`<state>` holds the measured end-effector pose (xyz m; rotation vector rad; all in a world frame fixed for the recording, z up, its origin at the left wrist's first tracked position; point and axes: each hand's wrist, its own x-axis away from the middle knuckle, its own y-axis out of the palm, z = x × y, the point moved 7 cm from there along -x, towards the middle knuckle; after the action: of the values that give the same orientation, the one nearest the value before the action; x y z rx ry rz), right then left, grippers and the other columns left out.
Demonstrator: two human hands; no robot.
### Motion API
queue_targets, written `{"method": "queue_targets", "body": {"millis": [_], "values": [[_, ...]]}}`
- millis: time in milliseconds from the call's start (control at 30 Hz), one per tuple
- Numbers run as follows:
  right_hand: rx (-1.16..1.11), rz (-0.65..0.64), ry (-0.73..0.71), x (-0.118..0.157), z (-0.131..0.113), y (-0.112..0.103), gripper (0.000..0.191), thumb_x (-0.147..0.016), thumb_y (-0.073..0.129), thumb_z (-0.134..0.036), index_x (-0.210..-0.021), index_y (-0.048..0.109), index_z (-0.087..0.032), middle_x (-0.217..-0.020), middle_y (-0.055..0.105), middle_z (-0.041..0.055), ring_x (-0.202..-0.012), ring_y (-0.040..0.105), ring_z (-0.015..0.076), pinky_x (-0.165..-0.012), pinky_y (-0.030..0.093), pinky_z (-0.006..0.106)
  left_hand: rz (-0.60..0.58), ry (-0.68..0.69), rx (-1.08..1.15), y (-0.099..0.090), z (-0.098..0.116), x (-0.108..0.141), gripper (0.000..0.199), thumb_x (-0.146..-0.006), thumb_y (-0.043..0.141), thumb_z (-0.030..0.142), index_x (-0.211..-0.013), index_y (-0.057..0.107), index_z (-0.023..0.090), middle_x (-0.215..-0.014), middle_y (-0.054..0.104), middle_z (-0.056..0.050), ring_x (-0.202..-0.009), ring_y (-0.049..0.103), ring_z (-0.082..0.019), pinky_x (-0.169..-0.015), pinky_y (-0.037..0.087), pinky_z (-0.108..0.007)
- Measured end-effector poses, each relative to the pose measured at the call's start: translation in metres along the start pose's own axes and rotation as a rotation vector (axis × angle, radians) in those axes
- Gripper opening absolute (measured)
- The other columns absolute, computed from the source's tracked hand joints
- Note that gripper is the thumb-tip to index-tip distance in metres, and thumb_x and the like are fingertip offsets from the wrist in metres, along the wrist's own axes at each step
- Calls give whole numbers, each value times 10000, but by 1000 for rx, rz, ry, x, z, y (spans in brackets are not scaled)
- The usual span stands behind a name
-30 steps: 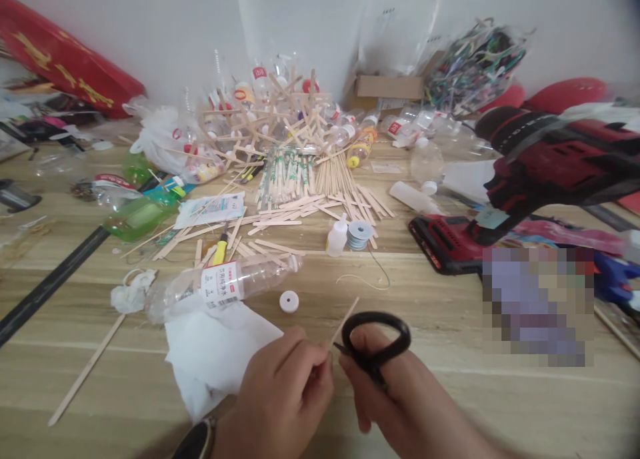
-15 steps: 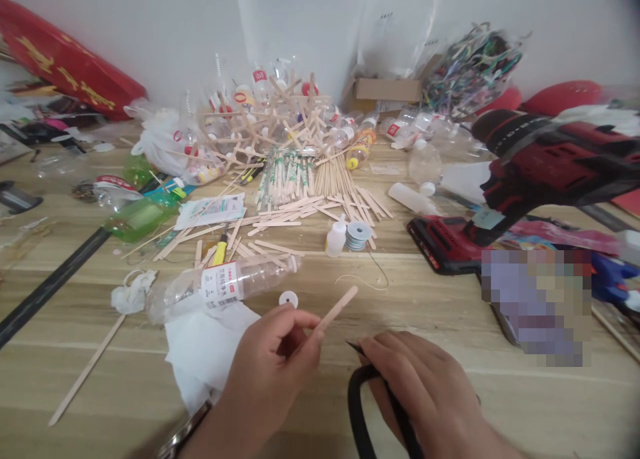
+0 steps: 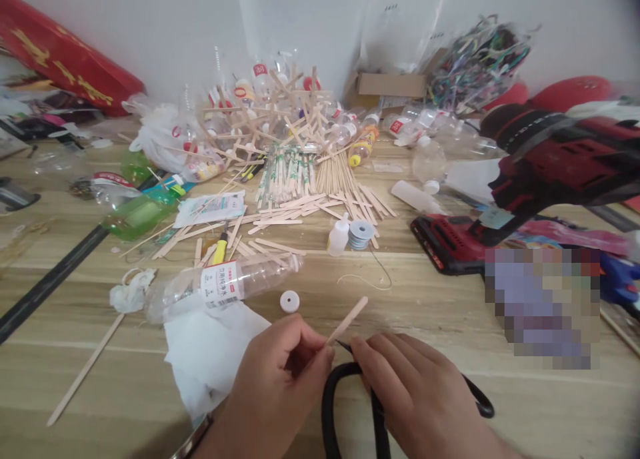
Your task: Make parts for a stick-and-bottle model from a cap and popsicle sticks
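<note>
Pinching a flat wooden craft stick (image 3: pixel 350 319) between thumb and fingers, the left hand (image 3: pixel 280 365) holds it just above the near part of the tabletop (image 3: pixel 435 299), its free end slanting up and away to the right. Right beside it, the right hand (image 3: pixel 415 385) is closed around the blades of black-handled scissors (image 3: pixel 327 405), with only a dark point poking out toward the stick's edge. From where I stand, good work here would mean gripping the wood close to that point, bracing it against the tabletop, and turning the tip with small, light pressure, since thin wood could well split along the grain. I'd also want the left thumb out of the point's line, because a slip looks likely to land there.

Whether the tip touches the wood or stops just short, I can't tell. The stick's lower end is hidden in the left hand, most of the blades are under the right, and one handle loop runs off the bottom edge. Beyond, a white cap (image 3: pixel 289 301) shows a dark centre, perhaps a hole. White paper (image 3: pixel 200 352) is partly covered by the left hand, and a pixelated patch masks something below the cordless drill (image 3: pixel 545 159).
</note>
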<state>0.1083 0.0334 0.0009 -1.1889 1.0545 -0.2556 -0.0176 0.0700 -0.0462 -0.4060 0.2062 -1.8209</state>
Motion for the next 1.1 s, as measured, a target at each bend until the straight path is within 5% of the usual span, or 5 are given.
{"method": "queue_targets", "body": {"millis": [333,633,800,967,1100], "values": [[-125,-39,70,11,0,8,278,-902,330,-21,-932,568,-160,-621,654,13,-489,624,177,-453,454,282,98,405,-381,1,17,13,228,-911,502,182,-716,621,180,-637,563,18,-550,550,-112,-498,411,-202],[-1182,-478,888,37,6,56,189,-979,386,-369,-854,446,-240,-537,505,-71,-480,584,125,-463,409,212,303,846,-837,11,32,36,178,-978,409,121,-999,580,164,-645,590,3,-538,566,-179,-492,407,-293],[-1254,-643,955,37,-3,46,162,-927,466,-368,-837,448,-235,-549,527,-66,-512,540,111,-514,411,212,440,698,-692,-13,36,21,195,-959,464,133,-1089,609,130,-689,597,-6,-576,585,-154,-530,445,-253],[-920,-576,805,22,30,34,179,-871,478,-294,-705,435,-241,-625,580,-20,-576,597,143,-547,446,241,182,291,-172,-18,18,1,115,-913,539,247,-885,645,212,-635,535,48,-527,529,-105,-481,415,-185],[-846,-624,904,29,61,49,143,-872,488,-322,-777,415,-245,-606,572,-25,-513,581,148,-465,445,238,8,14,139,-8,1,1,228,-906,540,414,-808,582,212,-565,438,69,-485,425,-99,-438,341,-182]]}}
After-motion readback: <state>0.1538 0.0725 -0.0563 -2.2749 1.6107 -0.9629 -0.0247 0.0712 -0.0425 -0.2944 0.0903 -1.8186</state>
